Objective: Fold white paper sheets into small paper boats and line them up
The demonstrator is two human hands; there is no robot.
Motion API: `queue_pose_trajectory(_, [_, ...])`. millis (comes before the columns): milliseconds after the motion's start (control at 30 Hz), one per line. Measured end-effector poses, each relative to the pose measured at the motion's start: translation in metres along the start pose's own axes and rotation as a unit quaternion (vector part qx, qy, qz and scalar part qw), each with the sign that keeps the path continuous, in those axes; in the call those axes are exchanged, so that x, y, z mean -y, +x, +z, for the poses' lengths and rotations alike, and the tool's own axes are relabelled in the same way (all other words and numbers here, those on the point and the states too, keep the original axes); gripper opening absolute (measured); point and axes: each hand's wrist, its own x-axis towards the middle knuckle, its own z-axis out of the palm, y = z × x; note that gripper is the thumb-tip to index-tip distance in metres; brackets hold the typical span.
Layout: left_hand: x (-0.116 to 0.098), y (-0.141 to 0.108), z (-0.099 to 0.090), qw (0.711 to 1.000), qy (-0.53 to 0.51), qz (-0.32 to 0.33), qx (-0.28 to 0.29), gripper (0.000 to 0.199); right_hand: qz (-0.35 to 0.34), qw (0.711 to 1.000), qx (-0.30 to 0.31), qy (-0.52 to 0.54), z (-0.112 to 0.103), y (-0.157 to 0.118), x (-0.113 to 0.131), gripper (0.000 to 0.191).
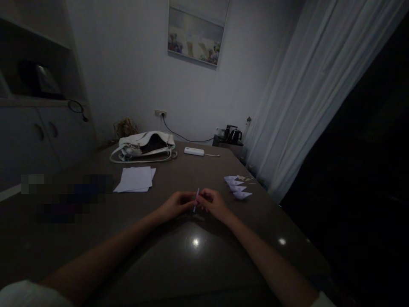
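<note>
Between my two hands, a small piece of folded white paper (pixel 196 202) is held upright, seen nearly edge-on. My left hand (pixel 177 205) pinches it from the left, and my right hand (pixel 213 204) grips it from the right with the fingers curled. Both hands are just above the dark table. Several folded paper boats (pixel 242 195) sit in a row to the right of my right hand. Beyond my left hand lies a small stack of white paper sheets (pixel 136 179), not quite aligned.
A white handbag (pixel 145 145) lies at the table's far left. Beside it is a white power bank (pixel 194 151) with a short cable. Small paper scraps (pixel 246 179) lie behind the boats. A kettle (pixel 235 136) stands at the back right, near a white curtain (pixel 294 85).
</note>
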Motion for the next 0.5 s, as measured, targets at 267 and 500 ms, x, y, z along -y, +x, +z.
queue_pose_trajectory(267, [0.0007, 0.0012, 0.0001, 1.000, -0.016, -0.014, -0.010, 0.041, -0.016, 0.999, 0.003, -0.042, -0.0009, -0.0003, -0.0017, 0.025])
queue_pose_trajectory(500, [-0.0014, 0.0006, 0.0001, 0.998, 0.006, -0.032, -0.051, 0.045, -0.039, 0.996, -0.025, -0.071, -0.0043, -0.0003, -0.0074, 0.016])
